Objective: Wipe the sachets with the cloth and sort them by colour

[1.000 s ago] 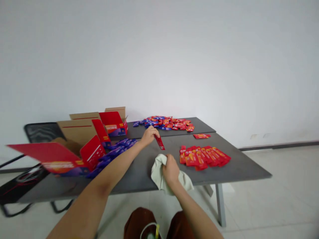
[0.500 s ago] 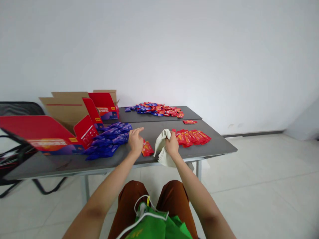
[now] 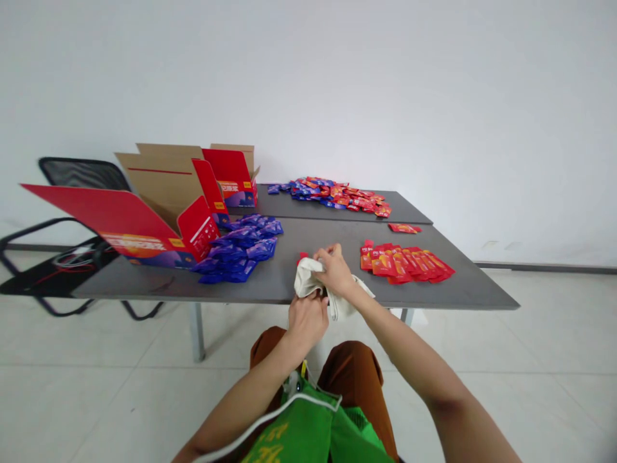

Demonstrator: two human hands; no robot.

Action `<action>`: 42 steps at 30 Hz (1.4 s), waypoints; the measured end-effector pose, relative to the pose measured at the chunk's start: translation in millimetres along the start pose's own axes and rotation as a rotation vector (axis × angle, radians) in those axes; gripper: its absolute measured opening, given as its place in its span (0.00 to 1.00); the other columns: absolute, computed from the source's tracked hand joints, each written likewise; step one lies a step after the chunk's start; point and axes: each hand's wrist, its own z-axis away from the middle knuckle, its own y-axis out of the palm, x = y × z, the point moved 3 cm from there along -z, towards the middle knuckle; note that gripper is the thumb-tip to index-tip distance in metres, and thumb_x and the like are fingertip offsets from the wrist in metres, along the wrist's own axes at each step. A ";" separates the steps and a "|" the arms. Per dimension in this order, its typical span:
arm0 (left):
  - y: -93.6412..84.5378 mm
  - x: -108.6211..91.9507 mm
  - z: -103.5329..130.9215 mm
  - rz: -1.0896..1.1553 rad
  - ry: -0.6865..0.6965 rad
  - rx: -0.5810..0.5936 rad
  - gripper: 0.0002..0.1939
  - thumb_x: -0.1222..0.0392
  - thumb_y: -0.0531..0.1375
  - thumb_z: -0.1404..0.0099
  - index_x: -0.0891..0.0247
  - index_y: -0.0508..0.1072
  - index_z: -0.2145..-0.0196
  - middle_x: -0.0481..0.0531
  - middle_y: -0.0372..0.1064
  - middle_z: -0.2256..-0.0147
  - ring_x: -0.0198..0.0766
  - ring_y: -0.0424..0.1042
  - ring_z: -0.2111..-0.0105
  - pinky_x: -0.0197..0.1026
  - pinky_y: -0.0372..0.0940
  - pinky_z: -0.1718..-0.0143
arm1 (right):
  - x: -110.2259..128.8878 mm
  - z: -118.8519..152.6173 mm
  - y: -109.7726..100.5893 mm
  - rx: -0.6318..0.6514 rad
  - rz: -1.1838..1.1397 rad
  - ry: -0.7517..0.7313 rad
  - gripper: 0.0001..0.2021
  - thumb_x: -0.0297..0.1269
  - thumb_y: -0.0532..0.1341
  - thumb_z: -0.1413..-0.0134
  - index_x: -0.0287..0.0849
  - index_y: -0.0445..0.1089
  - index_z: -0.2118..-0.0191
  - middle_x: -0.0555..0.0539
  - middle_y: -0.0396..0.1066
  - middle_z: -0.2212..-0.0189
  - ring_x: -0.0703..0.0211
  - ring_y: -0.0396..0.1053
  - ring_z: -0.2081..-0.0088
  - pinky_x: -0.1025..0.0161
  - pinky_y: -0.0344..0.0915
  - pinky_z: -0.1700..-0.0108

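Observation:
A cream cloth is bunched at the table's front edge. My right hand grips it from above, fingers closed on its folds. Just below, my left hand has its fingers curled at the cloth's lower edge; what they hold is hidden. A bit of a red pouch shows behind the cloth, the rest covered. To the right of my hands, several red pouches lie overlapping in a row. On the left, purple-blue pouches are heaped in layers.
Open red cardboard boxes stand at the left of the grey table. Farther back lies a mixed pile of red and blue pouches. One red pouch lies alone behind the row. A black chair stands at far left.
My left hand has come from beside the purple-blue pouches down to the cloth. The cloth now covers most of the single red pouch. The view has shifted left and downward.

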 end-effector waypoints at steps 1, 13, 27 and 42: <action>-5.4 1.3 -0.6 0.010 -0.005 0.035 0.22 0.58 0.44 0.30 0.70 0.76 0.57 0.62 0.75 0.58 0.46 0.74 0.58 0.47 0.64 0.51 | 4.6 0.4 9.2 0.061 0.050 0.015 0.15 0.34 0.61 0.50 0.48 0.66 0.54 0.46 0.56 0.55 0.56 0.62 0.56 0.63 0.61 0.56; 19.5 -11.4 14.3 -0.332 0.038 0.072 0.23 0.67 0.47 0.33 0.73 0.69 0.44 0.67 0.63 0.43 0.53 0.57 0.39 0.57 0.44 0.36 | 17.0 -9.8 25.7 0.177 0.300 0.048 0.16 0.35 0.53 0.41 0.54 0.65 0.48 0.46 0.62 0.55 0.56 0.67 0.57 0.64 0.61 0.60; 5.4 10.3 5.2 -0.264 0.111 0.258 0.29 0.69 0.46 0.34 0.60 0.57 0.36 0.56 0.50 0.35 0.48 0.54 0.37 0.60 0.43 0.36 | -8.2 -22.0 22.1 0.120 0.211 0.084 0.13 0.34 0.57 0.42 0.50 0.66 0.51 0.47 0.65 0.57 0.58 0.67 0.58 0.66 0.59 0.61; -48.9 20.5 -20.8 -0.179 0.164 0.277 0.18 0.64 0.55 0.37 0.53 0.74 0.51 0.55 0.77 0.59 0.50 0.71 0.51 0.65 0.31 0.38 | -15.2 -61.3 -12.9 -0.038 0.009 0.264 0.14 0.40 0.62 0.47 0.49 0.72 0.53 0.45 0.73 0.59 0.54 0.71 0.58 0.63 0.63 0.60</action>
